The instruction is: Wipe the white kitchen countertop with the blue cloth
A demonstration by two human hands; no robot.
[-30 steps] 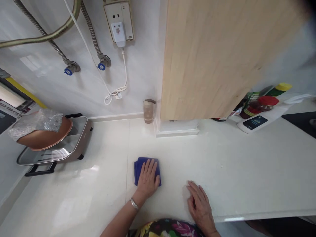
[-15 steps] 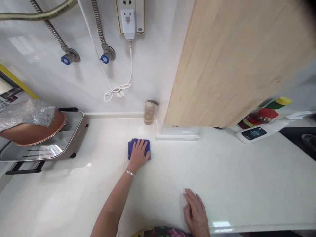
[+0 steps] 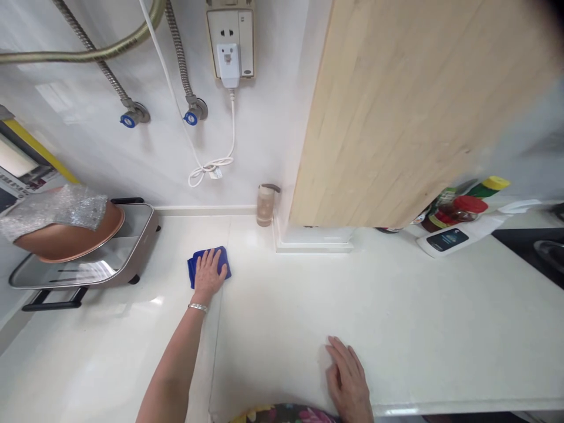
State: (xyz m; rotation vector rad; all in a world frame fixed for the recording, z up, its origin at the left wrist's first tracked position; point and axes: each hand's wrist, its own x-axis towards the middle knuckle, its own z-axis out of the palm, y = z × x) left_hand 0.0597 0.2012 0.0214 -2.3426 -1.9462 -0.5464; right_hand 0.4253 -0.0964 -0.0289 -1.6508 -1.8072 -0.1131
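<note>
My left hand [image 3: 209,275] lies flat with spread fingers on a folded blue cloth [image 3: 224,257], pressing it against the white countertop [image 3: 282,317]. The cloth shows on both sides of the hand and beyond the fingertips. Close to the counter's front edge, my right hand [image 3: 349,379] rests on the bare surface, fingers stretched out and holding nothing. A pinkish translucent bottle [image 3: 265,205] with a dark strap stands by the wall, beyond the cloth and to its right.
An electric griddle [image 3: 145,238] with black handles and a copper-coloured pan [image 3: 73,241] is at left. A wooden panel [image 3: 374,117] overhangs at upper right. Beyond it are a white bottle [image 3: 473,232] and a red-lidded jar [image 3: 469,205]. A white cord [image 3: 233,126] hangs from the socket.
My left hand has slid the blue cloth to the left across the countertop, toward the griddle. My right hand stays in place. The view has shifted slightly.
</note>
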